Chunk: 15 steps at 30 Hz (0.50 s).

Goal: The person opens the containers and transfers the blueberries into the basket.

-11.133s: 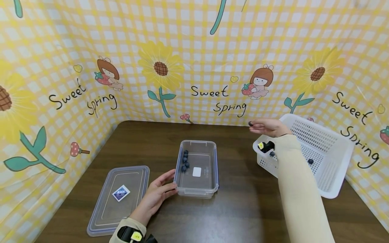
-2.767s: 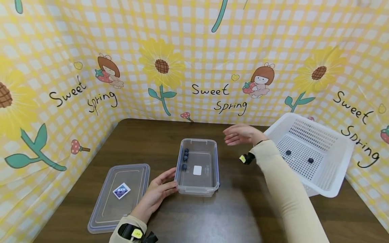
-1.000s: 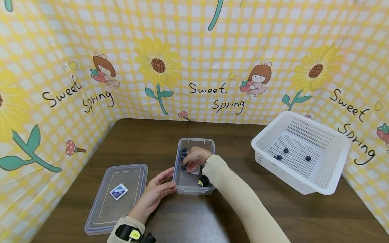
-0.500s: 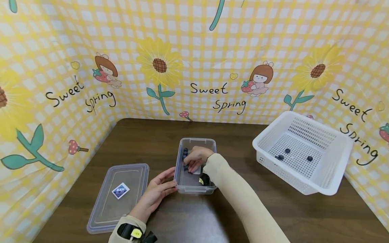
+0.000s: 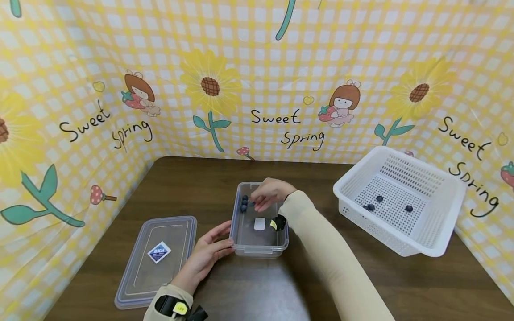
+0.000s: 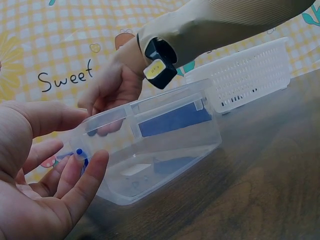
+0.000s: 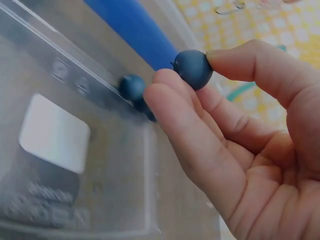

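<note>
In the head view a clear plastic box (image 5: 261, 249) with a white label inside stands mid-table. My left hand (image 5: 207, 249) rests at its left front side, fingers fairly straight, thumb and fingertips at the wall; the left wrist view shows the fingers (image 6: 95, 175) beside a box corner. My right hand (image 5: 273, 194) is over the back of the box. Between its thumb and fingertips it pinches a blueberry (image 7: 194, 69), plain in the right wrist view. Below, a few more blueberries (image 5: 243, 208) lie along the box's left wall.
A white perforated basket (image 5: 425, 187) stands at the right with several blueberries (image 5: 408, 208) on its floor. The box's lid (image 5: 156, 276), with a blue diamond sticker, lies at the left. Patterned cloth (image 5: 273, 89) rises behind the dark wooden table (image 5: 321, 178).
My right hand has lifted from the box floor with a blueberry. Compared with 11 seconds ago, fewer blueberries lie in the box and more show in the basket. My left hand has stayed put.
</note>
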{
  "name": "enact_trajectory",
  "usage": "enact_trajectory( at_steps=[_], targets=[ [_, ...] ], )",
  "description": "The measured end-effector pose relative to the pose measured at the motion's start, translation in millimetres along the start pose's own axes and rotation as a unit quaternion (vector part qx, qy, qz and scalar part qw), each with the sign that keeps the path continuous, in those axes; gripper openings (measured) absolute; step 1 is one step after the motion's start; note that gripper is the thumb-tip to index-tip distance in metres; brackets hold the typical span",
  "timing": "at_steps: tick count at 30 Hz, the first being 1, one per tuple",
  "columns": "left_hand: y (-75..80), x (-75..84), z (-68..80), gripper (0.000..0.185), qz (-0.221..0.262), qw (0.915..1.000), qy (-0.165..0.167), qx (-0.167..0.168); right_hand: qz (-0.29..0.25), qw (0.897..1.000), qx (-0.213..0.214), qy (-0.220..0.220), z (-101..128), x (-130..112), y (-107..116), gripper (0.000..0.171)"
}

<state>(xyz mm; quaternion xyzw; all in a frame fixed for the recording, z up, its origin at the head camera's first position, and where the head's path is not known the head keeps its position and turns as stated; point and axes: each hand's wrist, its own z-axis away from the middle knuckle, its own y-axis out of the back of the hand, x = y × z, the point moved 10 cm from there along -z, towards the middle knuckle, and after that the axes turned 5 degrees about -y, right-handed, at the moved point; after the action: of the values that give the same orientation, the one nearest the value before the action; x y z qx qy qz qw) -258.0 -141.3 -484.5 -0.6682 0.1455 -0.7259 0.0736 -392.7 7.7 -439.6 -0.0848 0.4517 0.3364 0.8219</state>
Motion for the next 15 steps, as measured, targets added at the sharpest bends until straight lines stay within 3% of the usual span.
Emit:
enact_trajectory(
  at_steps=[10,15],
  targets=[
    [0.3,0.2,0.9,0.06,0.002,0.9999,0.008,0.008,-0.037,0.998,0.046,0.006,21.7,-1.0,56.8,0.024],
    [-0.1,1.0,0.9,0.06,-0.001,0.9999,0.009,0.008,-0.071,0.996,0.05,0.013,35.8,0.2,84.2,0.021]
  ],
)
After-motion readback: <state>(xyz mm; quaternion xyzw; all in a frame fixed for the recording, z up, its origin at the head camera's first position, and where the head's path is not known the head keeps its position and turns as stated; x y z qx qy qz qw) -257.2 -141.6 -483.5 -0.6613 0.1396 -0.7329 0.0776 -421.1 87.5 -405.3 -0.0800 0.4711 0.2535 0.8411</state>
